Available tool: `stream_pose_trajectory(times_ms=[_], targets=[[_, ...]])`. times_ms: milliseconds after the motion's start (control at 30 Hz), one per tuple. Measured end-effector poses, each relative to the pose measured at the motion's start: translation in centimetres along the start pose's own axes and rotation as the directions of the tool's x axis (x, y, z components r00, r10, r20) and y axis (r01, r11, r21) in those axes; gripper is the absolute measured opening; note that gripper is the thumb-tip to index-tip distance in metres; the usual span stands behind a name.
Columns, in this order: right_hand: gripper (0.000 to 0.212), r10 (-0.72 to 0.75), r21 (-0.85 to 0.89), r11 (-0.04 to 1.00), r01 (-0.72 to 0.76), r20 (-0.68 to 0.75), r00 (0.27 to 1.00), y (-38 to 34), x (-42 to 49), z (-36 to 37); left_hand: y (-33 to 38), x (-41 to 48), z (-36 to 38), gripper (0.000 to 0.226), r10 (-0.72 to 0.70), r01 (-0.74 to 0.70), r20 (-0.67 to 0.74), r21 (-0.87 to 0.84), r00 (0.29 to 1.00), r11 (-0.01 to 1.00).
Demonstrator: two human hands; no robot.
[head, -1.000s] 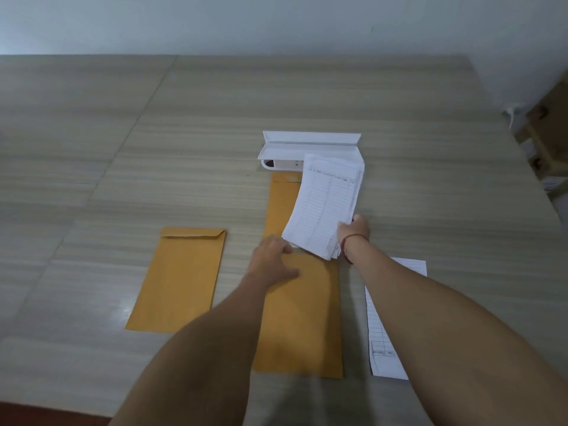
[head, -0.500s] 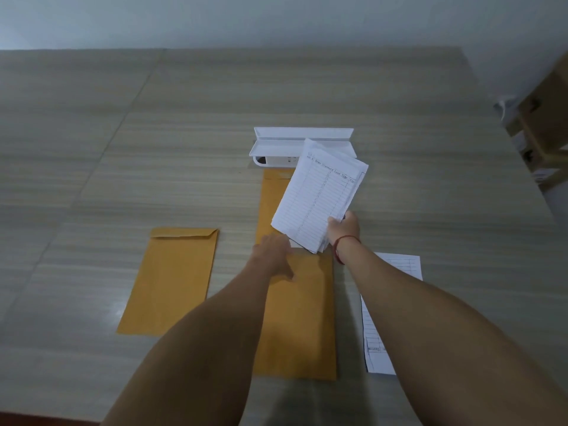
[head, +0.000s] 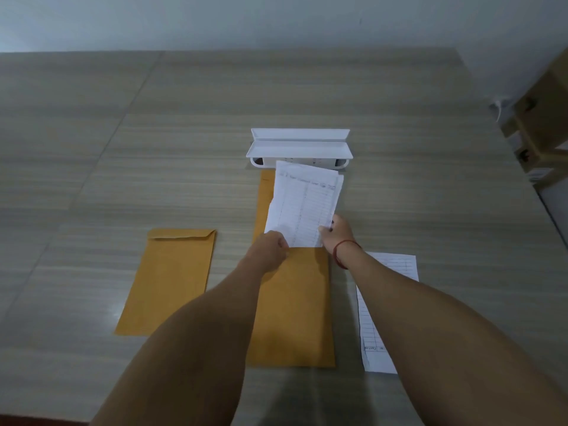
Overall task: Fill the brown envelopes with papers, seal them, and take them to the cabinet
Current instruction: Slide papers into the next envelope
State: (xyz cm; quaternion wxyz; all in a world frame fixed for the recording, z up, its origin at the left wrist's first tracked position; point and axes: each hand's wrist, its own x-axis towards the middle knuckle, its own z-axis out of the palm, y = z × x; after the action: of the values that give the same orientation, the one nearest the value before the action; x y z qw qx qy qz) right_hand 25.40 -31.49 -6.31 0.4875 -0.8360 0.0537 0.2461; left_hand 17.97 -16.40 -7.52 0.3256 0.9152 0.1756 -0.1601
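two-handed hold on the papers [head: 302,207], fingers of left hand [head: 270,248] and right hand [head: 337,231] pinching their near corners over the middle envelope [head: 292,305].

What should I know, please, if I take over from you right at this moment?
Right hand grips the papers at their lower right edge.
Left hand is curled at their lower left corner, beside the middle envelope mouth; which it holds is unclear.
That envelope lies flat, flap open toward the white holder; the papers' lower edge is at its mouth.
Left envelope lies flap folded; loose sheet lies right of the middle one.
Done: no envelope visibly filled. Left: insert, seal, deliver both.
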Motion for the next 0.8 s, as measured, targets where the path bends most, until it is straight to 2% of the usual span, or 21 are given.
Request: stream_pose_trajectory(times_ms=[167,267,367,467,567,667,800], targets=[[0.035,-0.031,-0.148,0.988,0.042,0.076,0.997,-0.2,-0.6,-0.1,1.1,-0.2,-0.1,0.006,0.017,-0.019,-0.047,-0.048,0.999,0.999],[0.037,0.004,-0.104,0.995,0.006,0.101,0.995,0.1,-0.7,-0.5,1.2,-0.2,0.2,0.005,0.035,-0.037,-0.039,-0.047,0.999,0.998],[0.044,0.018,0.059,0.998,-0.022,0.073,0.997,-0.6,-0.5,-1.4,1.2,-0.4,0.3,0.005,0.080,-0.080,-0.003,-0.056,0.997,0.995],[0.051,0.038,0.118,0.992,-0.040,0.020,0.999,-1.5,-0.2,-1.9,1.2,-0.6,0.4,0.010,0.103,-0.101,0.020,-0.077,0.994,0.992],[0.048,0.083,0.036,0.996,-0.083,0.000,0.997,-1.3,0.1,-1.6,0.9,-0.9,0.7,0.005,0.127,-0.125,0.026,-0.055,0.992,0.991],[0.040,0.157,-0.065,0.985,-0.161,-0.066,0.985,-0.6,0.3,-1.1,0.8,-1.1,1.1,0.008,0.093,-0.091,0.046,-0.055,0.995,0.994],[0.036,0.190,-0.050,0.980,-0.194,-0.071,0.979,-0.5,0.3,-0.8,0.8,-1.2,1.4,0.006,0.061,-0.059,0.065,-0.033,0.996,0.998]])
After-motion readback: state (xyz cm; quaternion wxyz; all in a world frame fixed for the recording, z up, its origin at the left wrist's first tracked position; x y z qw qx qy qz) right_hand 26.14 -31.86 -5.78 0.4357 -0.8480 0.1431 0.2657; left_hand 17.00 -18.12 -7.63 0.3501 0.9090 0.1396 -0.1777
